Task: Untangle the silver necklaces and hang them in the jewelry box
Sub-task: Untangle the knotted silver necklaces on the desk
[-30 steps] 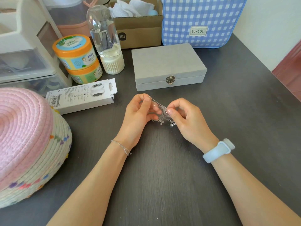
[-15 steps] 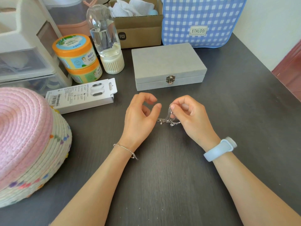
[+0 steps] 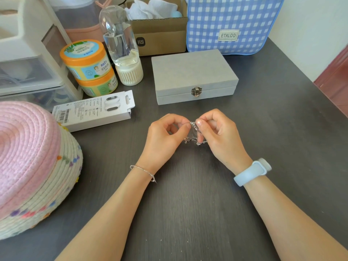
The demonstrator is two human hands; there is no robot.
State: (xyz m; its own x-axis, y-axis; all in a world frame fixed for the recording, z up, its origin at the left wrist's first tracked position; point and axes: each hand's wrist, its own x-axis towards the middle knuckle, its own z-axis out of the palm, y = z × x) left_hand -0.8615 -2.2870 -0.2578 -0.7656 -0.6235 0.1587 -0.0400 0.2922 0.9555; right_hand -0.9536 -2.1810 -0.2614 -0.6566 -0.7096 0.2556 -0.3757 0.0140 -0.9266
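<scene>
- Nearest, at the frame's centre, both hands work just above the dark table [image 3: 188,213]: the left hand [image 3: 165,136] and the right hand [image 3: 219,132] meet fingertip to fingertip, each pinching narrowly on the silver necklaces [image 3: 194,135].
- The chains are bunched in a small knot between the two pinches, with loose loops hanging just below the fingers; how many strands there are is too fine to tell.
- To do this well, I'd say hold the knot slack, not taut, and tease one loop outward at a time; pulling the two pinches apart would likely cinch it tighter.
- Working low over the table seems wise, so a freed strand drops onto it.
- Beyond the hands, upper centre, the grey jewelry box [image 3: 194,72] sits lid down, its clasp [image 3: 196,91] facing the person; it looks latched and will need opening before anything is hung.
- Left of the box lies a white carton [image 3: 94,110], with a pink woven basket [image 3: 28,157] at the left edge.
</scene>
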